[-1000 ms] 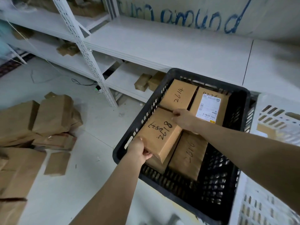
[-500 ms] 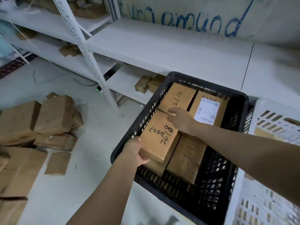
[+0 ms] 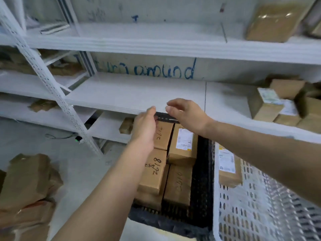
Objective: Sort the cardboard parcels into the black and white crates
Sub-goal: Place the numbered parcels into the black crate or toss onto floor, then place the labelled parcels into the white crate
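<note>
The black crate (image 3: 201, 197) stands on the floor below me and holds several cardboard parcels. The parcel marked 2618 (image 3: 153, 173) lies flat in it, next to the parcel with a white label (image 3: 184, 145). To its right is the white crate (image 3: 251, 214), with one labelled parcel (image 3: 227, 169) inside. My left hand (image 3: 145, 126) and my right hand (image 3: 185, 113) hover above the black crate's far rim. Both hold nothing, with loosely curled fingers.
White metal shelving (image 3: 135, 94) runs across in front of me. More parcels (image 3: 278, 103) sit on the shelf at the right, and one (image 3: 278, 21) on the upper shelf. A heap of brown parcels (image 3: 29, 185) lies on the floor at the left.
Both hands have let go of the parcel marked 2618, which now lies in the black crate. They have risen above the crate's far rim, and my view has tilted upward.
</note>
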The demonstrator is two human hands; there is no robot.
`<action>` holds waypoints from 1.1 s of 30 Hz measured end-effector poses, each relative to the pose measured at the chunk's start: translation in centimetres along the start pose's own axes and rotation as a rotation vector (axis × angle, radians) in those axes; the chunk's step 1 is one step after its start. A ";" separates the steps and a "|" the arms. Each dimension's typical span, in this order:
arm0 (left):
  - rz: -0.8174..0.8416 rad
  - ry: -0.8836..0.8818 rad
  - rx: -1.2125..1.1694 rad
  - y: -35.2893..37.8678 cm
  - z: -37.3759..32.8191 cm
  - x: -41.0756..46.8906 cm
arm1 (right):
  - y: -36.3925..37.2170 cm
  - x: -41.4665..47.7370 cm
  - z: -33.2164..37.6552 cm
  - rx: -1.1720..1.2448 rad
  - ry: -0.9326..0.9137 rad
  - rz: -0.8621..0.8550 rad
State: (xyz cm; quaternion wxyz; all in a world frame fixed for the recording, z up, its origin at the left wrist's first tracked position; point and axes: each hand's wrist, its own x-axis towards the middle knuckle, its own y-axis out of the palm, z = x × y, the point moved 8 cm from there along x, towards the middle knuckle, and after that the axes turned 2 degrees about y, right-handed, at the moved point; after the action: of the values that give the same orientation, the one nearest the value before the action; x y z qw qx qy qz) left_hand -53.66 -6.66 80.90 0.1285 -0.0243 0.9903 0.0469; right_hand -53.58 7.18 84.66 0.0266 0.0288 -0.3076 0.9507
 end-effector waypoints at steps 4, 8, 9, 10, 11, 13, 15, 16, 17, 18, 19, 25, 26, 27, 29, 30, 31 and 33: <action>0.224 0.094 -0.007 4.9 -3.4 -2.5 | -5.9 -5.1 1.0 -0.064 0.088 -0.222; 0.506 0.144 -0.002 9.8 -4.7 -6.7 | -10.5 -12.0 1.2 -0.117 0.234 -0.458; 0.570 0.148 0.005 10.9 -4.7 -8.1 | -11.5 -14.1 1.1 -0.134 0.279 -0.511; 0.636 0.150 0.013 12.1 -4.6 -9.7 | -12.3 -16.4 1.1 -0.150 0.323 -0.559; 0.702 0.150 0.020 13.3 -4.3 -11.3 | -12.9 -18.8 0.9 -0.157 0.365 -0.601; 0.833 0.141 0.039 15.5 -3.3 -15.0 | -13.9 -24.0 0.7 -0.139 0.444 -0.690; 0.962 0.110 0.053 17.5 -1.9 -19.3 | -14.7 -29.7 0.7 -0.144 0.525 -0.792; 1.025 0.093 0.057 18.3 -1.0 -21.6 | -15.0 -32.5 0.6 -0.162 0.571 -0.841; 1.085 0.077 0.067 19.1 0.0 -23.9 | -15.3 -35.1 0.6 -0.181 0.620 -0.885; 1.139 0.060 0.083 19.6 1.0 -26.2 | -15.4 -37.7 0.5 -0.195 0.668 -0.924; 1.189 0.045 0.107 20.0 2.0 -28.4 | -15.4 -40.2 0.5 -0.197 0.713 -0.958; 1.432 -0.064 0.217 21.3 7.5 -40.4 | -14.2 -54.1 0.2 -0.190 0.927 -1.132; 1.463 -0.076 0.233 21.5 8.3 -42.3 | -13.9 -56.2 0.2 -0.180 0.949 -1.154; 1.492 -0.087 0.246 21.5 9.1 -44.2 | -13.7 -58.3 0.2 -0.169 0.968 -1.177; 1.538 -0.112 0.273 21.7 10.9 -48.1 | -13.4 -62.5 0.1 -0.149 0.998 -1.220; 1.557 -0.124 0.288 21.8 11.8 -50.1 | -13.3 -64.6 -0.1 -0.146 1.012 -1.237; 1.574 -0.136 0.302 21.9 12.8 -52.1 | -13.2 -66.7 -0.2 -0.143 1.026 -1.253; 1.601 -0.154 0.328 22.2 14.9 -56.1 | -13.1 -71.1 -0.5 -0.127 1.050 -1.279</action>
State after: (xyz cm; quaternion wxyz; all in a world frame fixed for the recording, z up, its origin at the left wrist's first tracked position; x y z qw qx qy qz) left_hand 2.95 18.89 82.86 0.1257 0.7120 0.6906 -0.0196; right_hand 18.20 15.71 86.81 0.7038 -0.2511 -0.2324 0.6226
